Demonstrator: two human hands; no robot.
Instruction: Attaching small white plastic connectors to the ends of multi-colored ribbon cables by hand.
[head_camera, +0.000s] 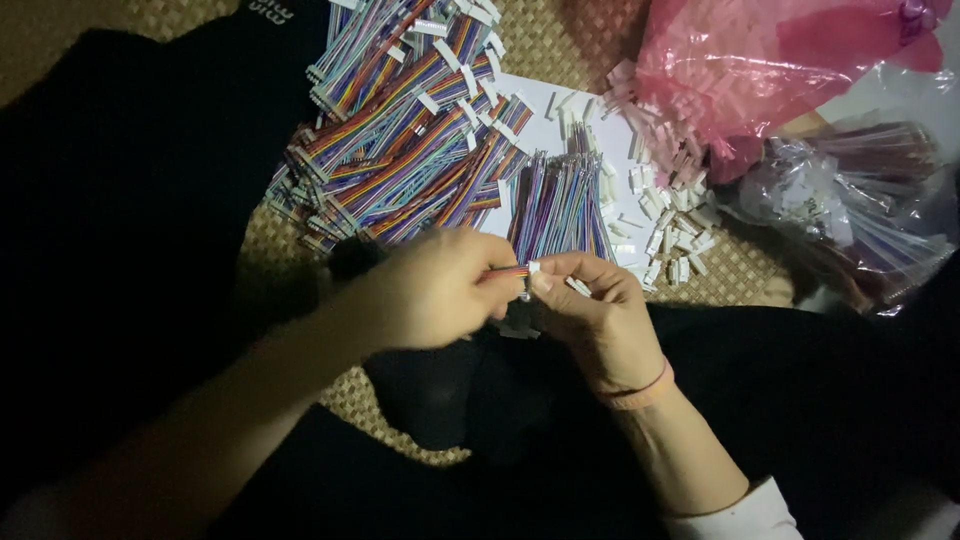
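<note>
Black cloth (130, 200), dark and featureless, fills the left side; its folds are hard to make out in the dim light. Left hand (435, 290), fingers closed, pinches a short multicoloured ribbon cable (508, 271); most of the cable is hidden inside the grip. Right hand (590, 305), touching the left at the fingertips, is clamped on a small white plastic connector (534, 268) at the cable's end, above the lap. Pink band (640, 390) circles the right wrist. Behind the hands: heap of rainbow-striped cable assemblies (400, 130) on a woven straw mat (560, 40), partly cut off at the top edge. Loose white connector housings (660, 200) lie scattered on white paper (545, 120). Pink plastic bag (770, 60) and clear plastic bag (860, 200) sit far right, contents blurred.
</note>
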